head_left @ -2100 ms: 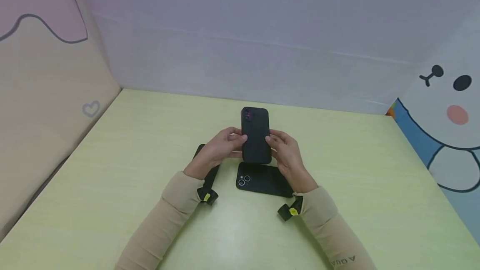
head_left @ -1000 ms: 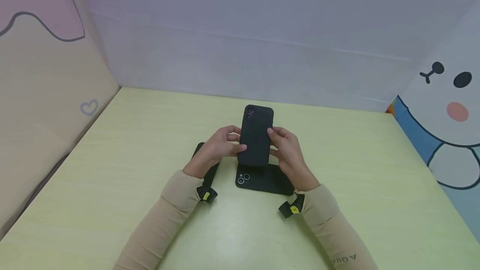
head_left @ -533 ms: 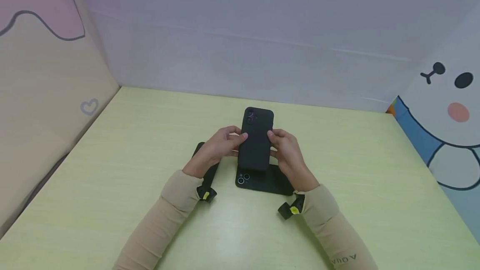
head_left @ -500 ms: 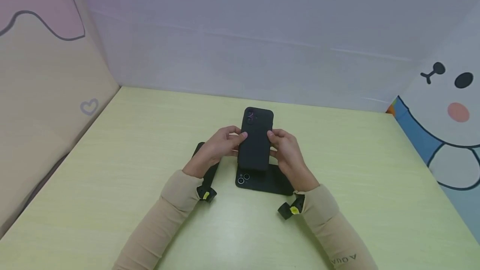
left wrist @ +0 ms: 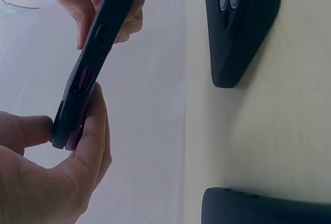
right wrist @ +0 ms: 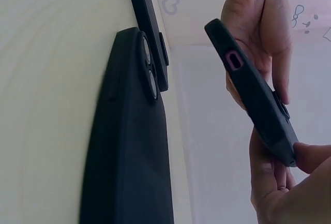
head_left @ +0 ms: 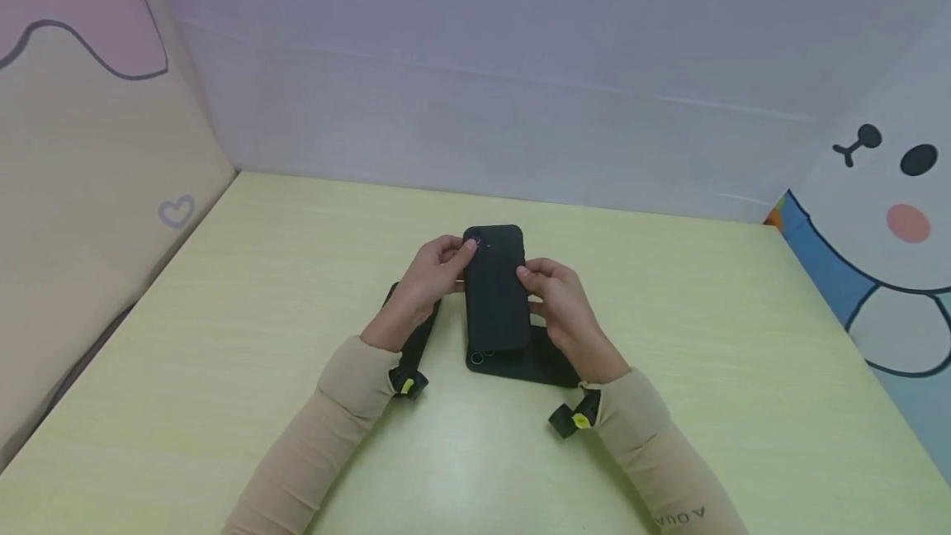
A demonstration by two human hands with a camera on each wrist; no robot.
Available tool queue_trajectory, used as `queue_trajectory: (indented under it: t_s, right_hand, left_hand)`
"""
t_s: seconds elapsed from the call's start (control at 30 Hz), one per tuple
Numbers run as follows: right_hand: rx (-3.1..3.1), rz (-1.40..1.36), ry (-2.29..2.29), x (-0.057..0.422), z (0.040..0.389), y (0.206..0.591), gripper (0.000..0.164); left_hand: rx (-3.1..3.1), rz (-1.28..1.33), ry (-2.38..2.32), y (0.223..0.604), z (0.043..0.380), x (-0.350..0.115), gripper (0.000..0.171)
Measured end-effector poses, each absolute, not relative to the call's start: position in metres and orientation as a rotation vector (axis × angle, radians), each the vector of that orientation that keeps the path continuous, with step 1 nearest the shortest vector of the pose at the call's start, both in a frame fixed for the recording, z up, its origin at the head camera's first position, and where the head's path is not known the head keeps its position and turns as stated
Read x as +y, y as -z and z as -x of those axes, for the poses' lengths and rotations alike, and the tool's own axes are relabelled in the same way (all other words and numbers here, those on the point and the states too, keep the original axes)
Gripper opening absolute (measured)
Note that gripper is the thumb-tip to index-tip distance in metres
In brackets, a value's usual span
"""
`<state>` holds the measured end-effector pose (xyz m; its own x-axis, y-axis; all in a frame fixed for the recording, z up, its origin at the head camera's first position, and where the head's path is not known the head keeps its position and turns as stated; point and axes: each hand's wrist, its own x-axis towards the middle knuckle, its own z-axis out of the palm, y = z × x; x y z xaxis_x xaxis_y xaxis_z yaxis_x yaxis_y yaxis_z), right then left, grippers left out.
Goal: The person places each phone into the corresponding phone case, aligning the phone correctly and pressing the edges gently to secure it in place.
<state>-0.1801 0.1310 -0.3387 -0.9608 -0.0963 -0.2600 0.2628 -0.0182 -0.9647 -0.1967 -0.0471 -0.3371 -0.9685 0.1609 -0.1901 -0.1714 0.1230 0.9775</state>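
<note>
A phone in a black case (head_left: pixel 496 295) is held up between both hands, back toward the head camera. My left hand (head_left: pixel 427 281) pinches its upper left corner, thumb by the camera lenses and fingers behind. The right hand (head_left: pixel 562 302) grips the opposite long edge, thumb in front. In the left wrist view, purple shows along the side of the cased phone (left wrist: pixel 98 43), with a slit between two layers at the pinched end. The right wrist view shows a purple-rimmed port opening in the bottom end of the black case (right wrist: pixel 258 89).
A second black phone (head_left: pixel 548 363) lies camera side up on the pale yellow table (head_left: pixel 297 271), partly hidden behind the held one. Another dark phone-like slab (head_left: pixel 423 341) lies beneath the left wrist. A pale wall (head_left: pixel 475 106) stands behind the table.
The held phone has shifted slightly left and down and straightened. My left thumb has gone up from its lower left edge to the camera corner. The phones on the table have not moved.
</note>
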Motion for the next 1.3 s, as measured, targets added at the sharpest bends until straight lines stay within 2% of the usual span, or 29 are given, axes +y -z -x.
queue_trajectory:
  t_s: [0.6,1.07,1.3]
  right_hand:
    - [2.02,-0.07,2.009,0.131,0.1789,0.338,0.02]
    - [2.088,-0.01,2.0,0.1254,0.1778,0.3369,0.013]
    - [2.075,-0.007,2.001,0.1246,0.1772,0.3377,0.016]
  left_hand:
    - [2.352,0.052,-1.989,0.3351,0.1948,-0.0473,0.039]
    - [2.425,-0.036,-2.013,0.3343,0.1918,-0.0511,0.037]
    - [2.299,0.033,-2.106,0.3343,0.1938,-0.0518,0.034]
